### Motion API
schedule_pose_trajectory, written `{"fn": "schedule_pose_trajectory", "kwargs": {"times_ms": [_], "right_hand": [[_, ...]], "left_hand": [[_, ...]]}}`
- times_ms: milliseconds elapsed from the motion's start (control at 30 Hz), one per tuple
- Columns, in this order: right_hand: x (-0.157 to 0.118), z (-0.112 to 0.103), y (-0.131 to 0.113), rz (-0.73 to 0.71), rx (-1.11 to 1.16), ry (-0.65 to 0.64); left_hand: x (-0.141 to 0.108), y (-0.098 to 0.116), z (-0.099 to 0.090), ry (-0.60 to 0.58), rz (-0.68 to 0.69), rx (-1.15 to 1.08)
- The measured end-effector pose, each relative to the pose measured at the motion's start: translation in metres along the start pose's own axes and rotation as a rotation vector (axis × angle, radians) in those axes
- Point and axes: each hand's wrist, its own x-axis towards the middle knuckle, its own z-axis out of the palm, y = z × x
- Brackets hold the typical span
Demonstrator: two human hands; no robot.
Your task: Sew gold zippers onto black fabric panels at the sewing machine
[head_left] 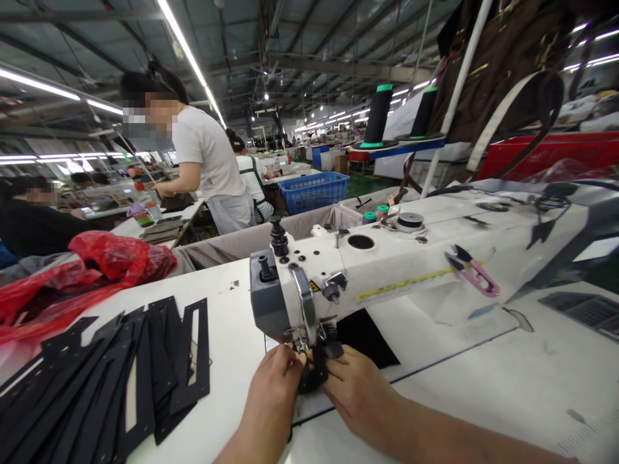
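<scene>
Both hands meet at the needle end of a white sewing machine that stands on the white desk. The left hand and the right hand pinch a small black piece between their fingertips, each grip clenched on it from its own side, right under the presser foot at the near edge of the desk. The piece looks like leather or stiff fabric (the view is too dark there to be sure).

At the left end of the desk lies a fanned stack of black cut strips, some with long slots and rows of small holes. Behind it, at the far left corner, sits a crumpled red plastic bag. On top of the machine arm rest pink thread snips beside a yellow measuring strip. 2 dark thread cones stand on a stand behind the machine.

Further back, a person in a white T-shirt stands at another desk, with a blue basket beyond.
</scene>
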Motion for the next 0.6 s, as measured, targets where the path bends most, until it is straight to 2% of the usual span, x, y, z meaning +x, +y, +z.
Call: {"fn": "schedule_pose_trajectory", "kwargs": {"times_ms": [100, 233, 367, 500, 600], "right_hand": [[-0.001, 0.001, -0.001, -0.007, -0.013, 0.014], [-0.01, 0.002, -0.007, -0.039, -0.04, 0.1], [-0.016, 0.003, -0.011, -0.049, -0.033, 0.154], [-0.015, 0.001, -0.01, -0.024, -0.003, 0.101], [-0.012, -0.001, -0.009, -0.006, 0.001, 0.044]], "left_hand": [[0.001, 0.003, -0.008, 0.013, 0.006, 0.009], [-0.007, 0.01, -0.018, 0.032, 0.113, 0.039], [-0.018, 0.011, -0.005, 0.072, 0.161, 0.07], [-0.02, 0.007, 0.009, 0.109, 0.149, 0.08], [-0.016, 0.006, 0.005, 0.059, 0.164, 0.087]]}}
